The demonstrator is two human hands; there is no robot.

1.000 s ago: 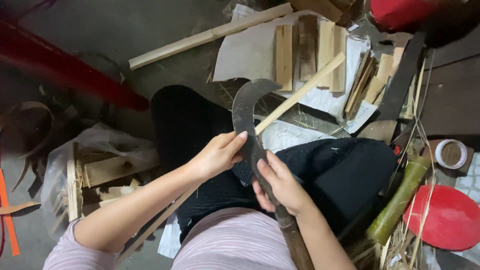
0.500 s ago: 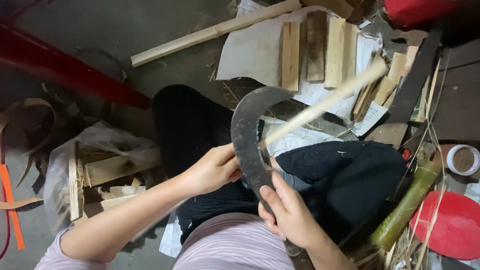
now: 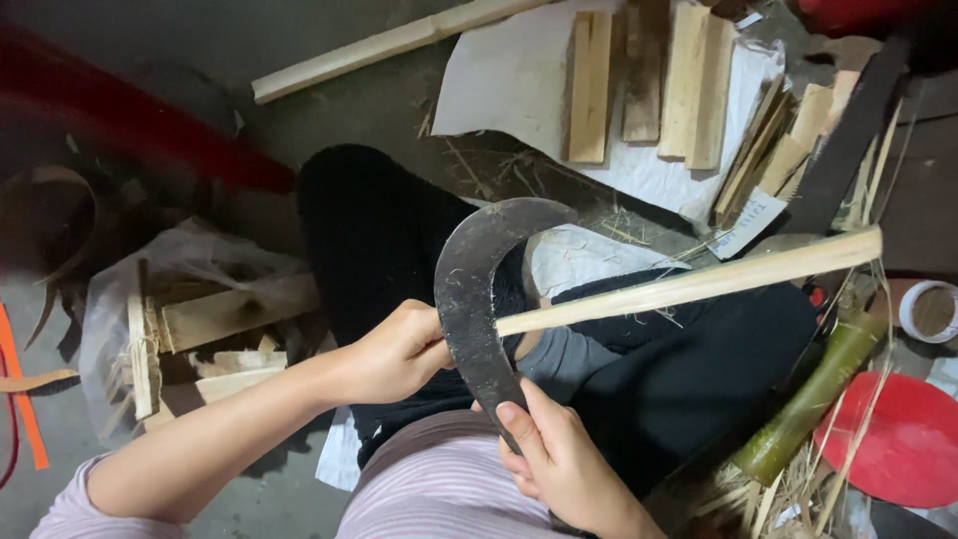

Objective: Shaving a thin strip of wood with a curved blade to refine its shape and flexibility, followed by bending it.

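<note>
A dark curved blade, like a big sickle knife (image 3: 477,289), stands in front of my lap with its hook pointing right. My right hand (image 3: 559,461) grips its handle low down, thumb lying up along the blade. My left hand (image 3: 397,351) is closed on the near end of a long pale bamboo strip (image 3: 699,282). The strip runs right and slightly upward from behind the blade. My black-trousered legs (image 3: 689,379) lie under both.
Split wooden slats (image 3: 649,75) lie on white paper at the top. A long pale batten (image 3: 389,42) lies top left. A bag of wood pieces (image 3: 200,319) sits left. A green bamboo section (image 3: 808,409), a red disc (image 3: 898,439) and a tape roll (image 3: 930,309) are at right.
The bamboo strip has swung down from a steep slant to nearly level across my lap. The blade has come nearer and more upright, and my right hand has slid lower.
</note>
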